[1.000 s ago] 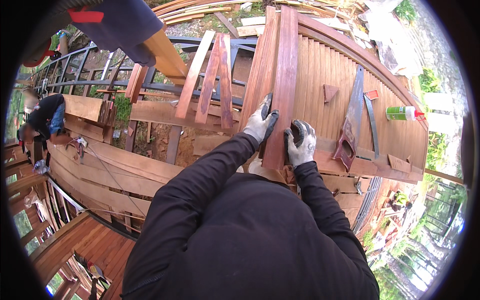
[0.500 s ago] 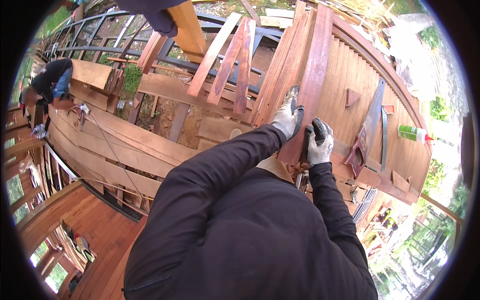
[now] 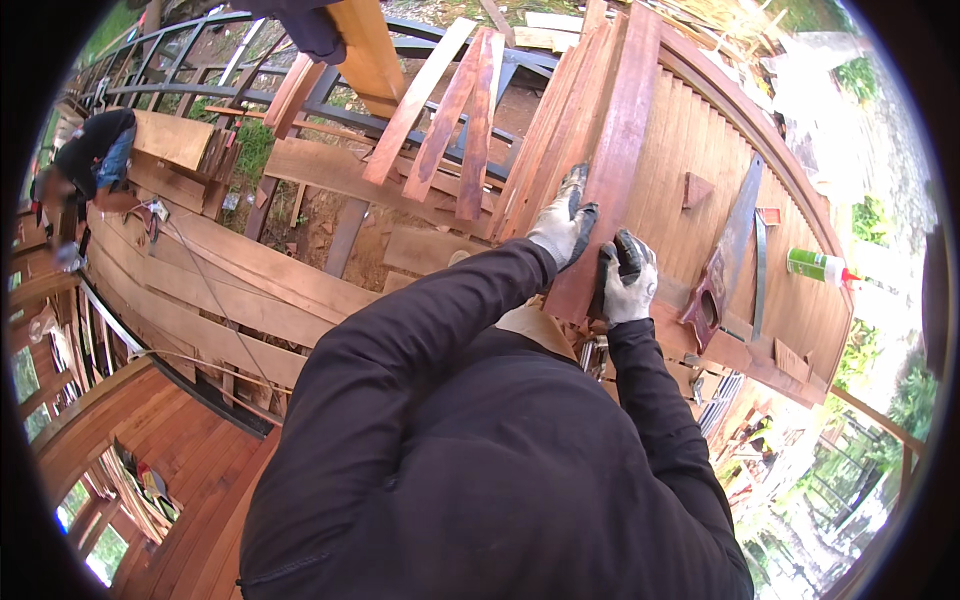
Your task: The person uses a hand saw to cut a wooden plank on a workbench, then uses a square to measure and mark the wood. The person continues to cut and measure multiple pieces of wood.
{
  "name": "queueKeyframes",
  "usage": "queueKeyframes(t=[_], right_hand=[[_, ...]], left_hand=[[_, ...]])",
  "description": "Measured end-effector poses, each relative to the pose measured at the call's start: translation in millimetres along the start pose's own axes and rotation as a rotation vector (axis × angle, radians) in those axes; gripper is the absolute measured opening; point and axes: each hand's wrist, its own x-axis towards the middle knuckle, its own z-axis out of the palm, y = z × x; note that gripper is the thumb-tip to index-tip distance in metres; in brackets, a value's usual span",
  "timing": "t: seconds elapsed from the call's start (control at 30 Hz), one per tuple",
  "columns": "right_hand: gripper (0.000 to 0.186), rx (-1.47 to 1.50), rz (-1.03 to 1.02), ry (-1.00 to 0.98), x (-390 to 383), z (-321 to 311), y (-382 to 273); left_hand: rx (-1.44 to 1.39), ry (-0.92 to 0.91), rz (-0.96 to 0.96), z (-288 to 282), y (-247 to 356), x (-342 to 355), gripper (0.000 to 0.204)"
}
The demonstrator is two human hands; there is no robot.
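Observation:
A long dark reddish plank lies lengthwise on the slatted wooden panel, beside a bundle of narrow boards. My left hand, in a white-and-black glove, grips the plank's left side near its lower end. On the opposite edge, my gloved right hand holds the plank with bent fingers. To the right of that hand rest a handsaw, a thin dark strip, a green-and-white bottle and a small wooden triangle.
Loose boards lie across a dark frame at the upper left, near a yellowish post. A co-worker in a dark top bends over boards at the far left. Below is reddish decking; curved planks span the left middle.
The view has shifted, so the plank and both hands appear farther right in the picture than a second ago. Both hands remain on the plank's lower end.

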Motion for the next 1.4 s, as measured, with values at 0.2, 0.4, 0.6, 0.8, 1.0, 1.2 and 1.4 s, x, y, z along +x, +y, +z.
queueKeyframes(t=[0.2, 0.4, 0.6, 0.8, 1.0, 1.2, 1.4], right_hand=[[0.031, -0.059, -0.002, 0.014, 2, 0, -9], [0.032, -0.081, -0.018, 0.02, 3, -1, -15], [0.034, -0.073, -0.007, 0.027, 3, -1, -15], [0.033, -0.094, -0.018, 0.028, 3, -3, -18], [0.034, -0.096, -0.005, 0.018, 3, -3, -19], [0.034, -0.104, -0.008, 0.017, 3, -4, -21], [0.033, 0.131, 0.052, 0.003, 8, -13, -14]], left_hand=[[-0.044, 0.004, 0.034, -3, 5, 0, 0.066], [0.014, -0.035, -0.006, -8, 17, -4, 0.065], [0.073, -0.051, -0.028, -9, 28, -5, 0.065], [0.054, -0.068, -0.043, -11, 23, -3, 0.065], [0.062, -0.052, -0.073, -10, 33, -6, 0.065], [0.02, -0.059, -0.059, -10, 15, -2, 0.067], [0.117, -0.075, -0.073, -14, 26, -2, 0.073]])
